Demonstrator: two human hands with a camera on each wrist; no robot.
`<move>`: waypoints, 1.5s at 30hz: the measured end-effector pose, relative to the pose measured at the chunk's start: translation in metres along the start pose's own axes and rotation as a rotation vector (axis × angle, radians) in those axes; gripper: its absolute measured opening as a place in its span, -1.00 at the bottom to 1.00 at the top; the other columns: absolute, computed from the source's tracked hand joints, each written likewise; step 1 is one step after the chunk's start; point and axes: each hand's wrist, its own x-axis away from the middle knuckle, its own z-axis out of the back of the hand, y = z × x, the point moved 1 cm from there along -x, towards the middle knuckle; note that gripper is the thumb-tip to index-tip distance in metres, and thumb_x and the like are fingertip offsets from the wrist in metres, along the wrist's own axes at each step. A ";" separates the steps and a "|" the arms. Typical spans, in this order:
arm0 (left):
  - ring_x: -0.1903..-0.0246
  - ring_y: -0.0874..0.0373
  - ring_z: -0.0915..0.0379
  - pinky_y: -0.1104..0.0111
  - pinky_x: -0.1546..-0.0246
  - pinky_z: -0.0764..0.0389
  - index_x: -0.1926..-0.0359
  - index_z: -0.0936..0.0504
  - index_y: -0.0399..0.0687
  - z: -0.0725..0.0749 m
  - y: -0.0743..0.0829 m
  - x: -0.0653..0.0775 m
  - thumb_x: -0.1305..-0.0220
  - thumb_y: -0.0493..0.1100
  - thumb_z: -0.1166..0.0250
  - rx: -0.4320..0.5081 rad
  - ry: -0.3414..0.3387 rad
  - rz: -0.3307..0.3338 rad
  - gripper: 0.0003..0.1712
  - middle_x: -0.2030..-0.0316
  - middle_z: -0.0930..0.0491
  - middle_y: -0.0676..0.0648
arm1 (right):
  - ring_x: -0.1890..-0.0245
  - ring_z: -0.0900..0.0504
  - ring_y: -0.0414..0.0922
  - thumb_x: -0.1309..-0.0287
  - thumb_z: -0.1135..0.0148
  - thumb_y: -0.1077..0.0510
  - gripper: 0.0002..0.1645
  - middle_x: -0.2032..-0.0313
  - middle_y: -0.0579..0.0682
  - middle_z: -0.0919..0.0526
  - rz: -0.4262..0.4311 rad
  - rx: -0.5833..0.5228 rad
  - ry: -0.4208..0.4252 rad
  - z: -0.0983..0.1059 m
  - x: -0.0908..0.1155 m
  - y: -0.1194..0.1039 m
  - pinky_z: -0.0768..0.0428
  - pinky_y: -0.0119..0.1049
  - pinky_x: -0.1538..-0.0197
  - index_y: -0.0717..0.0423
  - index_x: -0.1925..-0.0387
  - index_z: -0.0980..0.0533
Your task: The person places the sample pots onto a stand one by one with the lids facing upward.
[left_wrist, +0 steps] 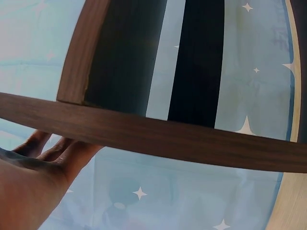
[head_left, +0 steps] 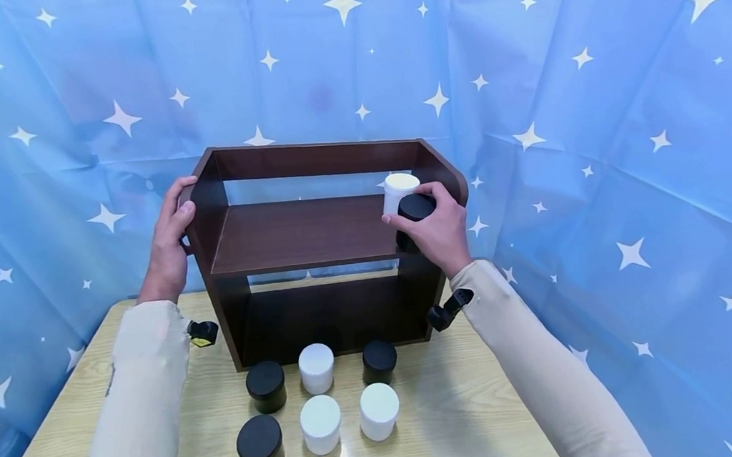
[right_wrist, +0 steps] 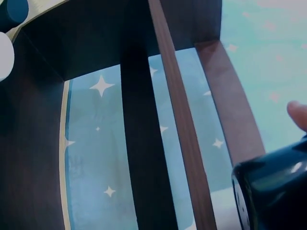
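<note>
My right hand (head_left: 440, 230) pinches a black lidded jar (head_left: 417, 208) between thumb and fingers, at the right end of the shelf's upper board. Just behind it stands a white jar (head_left: 399, 188), partly hidden by the black one. In the right wrist view the black jar (right_wrist: 276, 187) appears tilted, with a fingertip beside it. My left hand (head_left: 170, 244) rests against the outer left side of the dark brown shelf (head_left: 301, 230). From the left wrist, its fingers (left_wrist: 76, 155) lie fairly straight along the outside of the side panel (left_wrist: 144, 139); their tips are hidden.
In front of the shelf, on the wooden table (head_left: 470, 407), several black jars (head_left: 260, 445) and white jars (head_left: 320, 423) stand in rough rows. A blue curtain (head_left: 321, 67) with white stars hangs behind and to both sides.
</note>
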 end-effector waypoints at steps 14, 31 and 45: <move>-0.28 0.12 -0.12 -0.26 -0.26 -0.15 -0.46 -0.18 0.56 0.001 0.001 0.000 -0.48 0.29 0.18 -0.006 -0.006 0.011 -0.43 -0.48 -0.13 0.01 | -0.03 -0.54 0.10 0.03 -0.52 -0.20 -0.15 -0.11 0.19 -0.59 -0.012 0.107 0.042 -0.012 -0.010 -0.002 -0.64 0.01 -0.04 0.14 -0.16 -0.39; -0.28 0.12 -0.10 -0.18 -0.25 -0.17 -0.46 -0.19 0.57 0.000 0.002 0.000 -0.46 0.30 0.16 -0.005 -0.004 0.020 -0.42 -0.47 -0.13 0.01 | -0.12 -0.55 0.10 0.02 -0.51 -0.24 -0.05 -0.18 0.20 -0.52 -0.076 0.098 0.073 -0.025 -0.015 0.009 -0.63 0.00 -0.19 0.12 -0.21 -0.24; -0.28 0.13 -0.12 -0.24 -0.26 -0.14 -0.46 -0.18 0.58 -0.001 0.001 0.000 -0.47 0.30 0.18 -0.009 0.000 0.015 -0.42 -0.48 -0.14 0.01 | -0.17 -0.53 0.11 0.01 -0.48 -0.29 0.01 -0.21 0.21 -0.49 -0.078 0.154 0.071 -0.028 -0.022 0.013 -0.57 -0.01 -0.29 0.10 -0.26 -0.19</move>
